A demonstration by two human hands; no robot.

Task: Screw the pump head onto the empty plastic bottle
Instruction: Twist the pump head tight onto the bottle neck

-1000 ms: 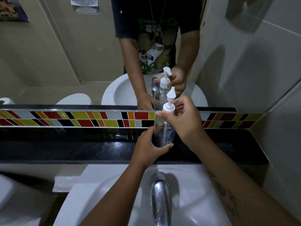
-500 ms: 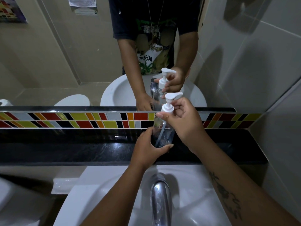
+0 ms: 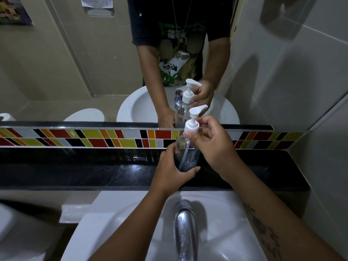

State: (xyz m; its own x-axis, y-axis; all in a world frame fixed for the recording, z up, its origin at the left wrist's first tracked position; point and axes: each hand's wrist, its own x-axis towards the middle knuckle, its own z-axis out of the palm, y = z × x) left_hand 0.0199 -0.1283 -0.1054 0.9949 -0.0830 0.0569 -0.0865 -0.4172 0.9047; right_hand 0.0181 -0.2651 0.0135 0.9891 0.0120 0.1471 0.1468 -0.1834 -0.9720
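A clear, empty plastic bottle point(image 3: 185, 153) stands upright on the black ledge point(image 3: 94, 172) below the mirror. My left hand point(image 3: 170, 172) wraps its lower half and holds it. A white pump head point(image 3: 192, 122) sits on the bottle's neck, its spout pointing right and its thin tube hanging inside the bottle. The fingers of my right hand point(image 3: 211, 144) pinch the pump's white collar from the right. The mirror repeats the bottle, pump and both hands behind the real ones.
A chrome tap point(image 3: 185, 228) rises from the white basin point(image 3: 116, 213) just below my arms. A band of coloured tiles point(image 3: 84, 137) runs along the wall above the ledge. The mirror point(image 3: 75, 63) stands close behind, and a grey tiled wall point(image 3: 320, 157) closes the right side.
The pump spout has turned from pointing away and up to pointing right. My right hand's fingers have shifted round the collar. The left hand and bottle stay in place.
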